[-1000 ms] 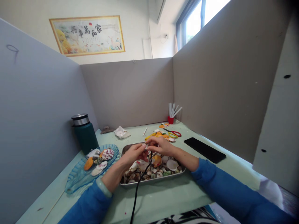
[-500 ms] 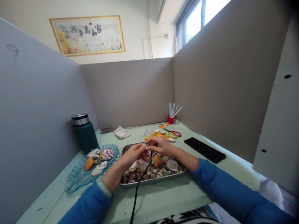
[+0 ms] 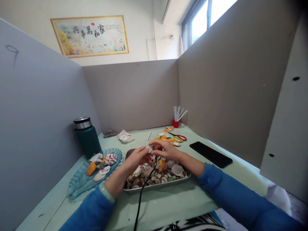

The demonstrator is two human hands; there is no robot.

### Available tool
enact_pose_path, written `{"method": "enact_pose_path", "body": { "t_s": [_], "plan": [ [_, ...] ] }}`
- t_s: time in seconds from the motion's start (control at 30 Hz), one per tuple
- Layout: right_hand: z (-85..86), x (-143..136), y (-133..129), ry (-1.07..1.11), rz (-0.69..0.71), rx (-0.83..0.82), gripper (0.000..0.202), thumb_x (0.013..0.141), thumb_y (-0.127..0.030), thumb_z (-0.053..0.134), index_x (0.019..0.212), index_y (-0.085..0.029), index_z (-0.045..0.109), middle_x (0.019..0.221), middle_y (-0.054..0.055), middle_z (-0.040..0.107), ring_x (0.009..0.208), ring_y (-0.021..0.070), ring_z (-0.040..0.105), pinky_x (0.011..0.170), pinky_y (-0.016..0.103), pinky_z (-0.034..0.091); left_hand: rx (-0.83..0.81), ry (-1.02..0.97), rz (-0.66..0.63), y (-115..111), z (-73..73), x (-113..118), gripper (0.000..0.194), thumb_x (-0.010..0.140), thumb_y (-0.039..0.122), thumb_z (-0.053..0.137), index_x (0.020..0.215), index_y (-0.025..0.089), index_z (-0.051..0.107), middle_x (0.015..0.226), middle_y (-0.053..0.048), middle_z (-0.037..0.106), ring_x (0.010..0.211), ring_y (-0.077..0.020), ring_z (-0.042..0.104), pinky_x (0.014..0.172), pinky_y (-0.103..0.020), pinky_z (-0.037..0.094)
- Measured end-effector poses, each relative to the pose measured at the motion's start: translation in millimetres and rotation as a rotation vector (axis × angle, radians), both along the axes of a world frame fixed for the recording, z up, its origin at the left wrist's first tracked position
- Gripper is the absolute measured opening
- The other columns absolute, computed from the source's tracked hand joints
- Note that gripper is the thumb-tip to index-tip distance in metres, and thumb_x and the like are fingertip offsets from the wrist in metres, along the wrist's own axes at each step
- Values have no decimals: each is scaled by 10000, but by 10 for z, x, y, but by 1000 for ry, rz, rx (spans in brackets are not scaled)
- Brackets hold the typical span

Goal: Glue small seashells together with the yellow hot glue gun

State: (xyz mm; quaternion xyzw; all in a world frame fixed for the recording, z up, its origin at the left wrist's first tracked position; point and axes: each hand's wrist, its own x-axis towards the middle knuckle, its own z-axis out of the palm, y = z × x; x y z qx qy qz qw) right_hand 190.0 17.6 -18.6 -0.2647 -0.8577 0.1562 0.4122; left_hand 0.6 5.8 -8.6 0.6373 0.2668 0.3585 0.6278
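Left hand (image 3: 139,156) pinches white shell (image 3: 149,148) at fingertips above tray (image 3: 173,182) of mixed shells (image 3: 162,166); right hand (image 3: 166,150), we can't tell its grip.

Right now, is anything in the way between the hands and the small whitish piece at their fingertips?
Nothing visible: the left hand pinches the small whitish piece, and the right hand is beside it. Below, the black cord crosses the front rim of the tray but doesn't cover the piece.
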Motion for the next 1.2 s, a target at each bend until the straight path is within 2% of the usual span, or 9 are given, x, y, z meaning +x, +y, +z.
{"method": "enact_pose_path", "body": {
  "t_s": [0.13,0.3,0.47,0.77,1.2],
  "plan": [
    [9,0,-18,-43,-20,20,353,830,-317,574,1124,-124,536,598,-34,561,511,78,465,519,180,352,-37,-25,20,10,3,2,273,760,348,598,894,111,580,764,-47,588,556,-119,571,624,-307,492],
    [-4,8,-13,-84,-34,58,318,832,-287,567,1111,-137,555,610,-28,572,519,78,469,524,177,349,-17,27,21,-2,11,3,271,728,323,630,877,100,587,656,-32,589,566,-135,594,632,-286,479],
    [-19,11,8,-90,-30,92,323,837,-295,562,1124,-145,556,606,-23,566,519,86,470,521,180,350,-9,58,31,-5,8,2,282,715,335,645,860,101,585,634,-22,582,571,-132,595,639,-279,477],
    [-6,11,-11,-112,-34,138,329,840,-293,561,1130,-140,564,601,-23,556,527,88,469,534,183,347,-19,79,51,-9,13,6,334,702,362,654,900,108,566,769,-44,591,574,-125,586,624,-303,489],
    [-16,7,-10,-120,-34,153,362,843,-295,557,1174,-151,532,599,-33,551,520,82,468,526,175,341,74,128,79,32,-34,-21,285,743,369,601,892,131,548,671,-16,589,581,-132,591,631,-275,459]
  ]
}}
